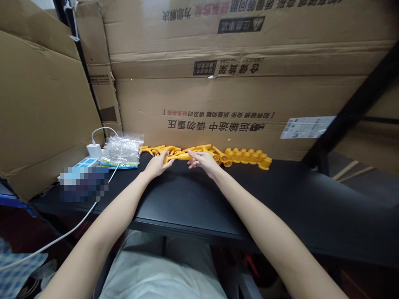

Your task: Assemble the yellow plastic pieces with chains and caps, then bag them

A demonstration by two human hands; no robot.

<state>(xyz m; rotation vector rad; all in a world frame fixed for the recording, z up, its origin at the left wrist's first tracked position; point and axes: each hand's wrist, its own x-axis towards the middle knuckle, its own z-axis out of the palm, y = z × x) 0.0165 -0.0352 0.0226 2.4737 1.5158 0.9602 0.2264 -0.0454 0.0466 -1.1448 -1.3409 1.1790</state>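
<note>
Both my hands are at the back of a black table, with a yellow plastic piece (181,156) stretched between them. My left hand (156,165) closes its fingers on the piece's left end. At the other end, my right hand (204,162) grips it between thumb and fingers. The piece looks like a handle with a forked end, partly hidden by my fingers. Just behind my hands lies a pile of similar yellow forked pieces (158,148). Right of my right hand are yellow funnel-like pieces (223,158), then rows of yellow cup-shaped pieces (246,155) set close together.
A large cardboard sheet (199,95) stands behind the black table (193,199), with another cardboard panel (40,99) at left. Clear plastic bags (123,148), a white charger (94,150) and its cable (84,218) are on the left. A dark metal post (352,95) slants at right.
</note>
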